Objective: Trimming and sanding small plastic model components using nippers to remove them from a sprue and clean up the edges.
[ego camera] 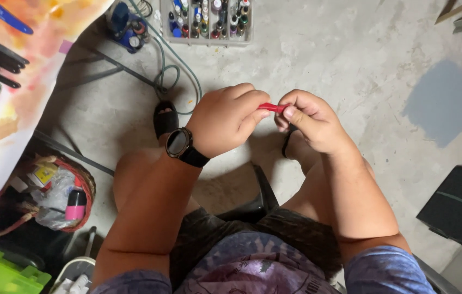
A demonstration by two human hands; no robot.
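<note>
My left hand (pixel 228 120) and my right hand (pixel 310 121) meet in front of me above my knees. Between their fingertips they pinch a small red strip (pixel 272 107), each hand closed on one end. Most of the strip is hidden inside the fingers. A black watch (pixel 181 145) sits on my left wrist. I am seated, with bare knees and black sandals (pixel 164 118) over a grey concrete floor.
A paint-stained table top (pixel 18 81) runs along the left edge. A basket (pixel 46 193) of bottles and bags stands under it. A tray of small paint bottles (pixel 207 20) and a green hose (pixel 168 68) lie on the floor ahead. A black box (pixel 457 209) sits right.
</note>
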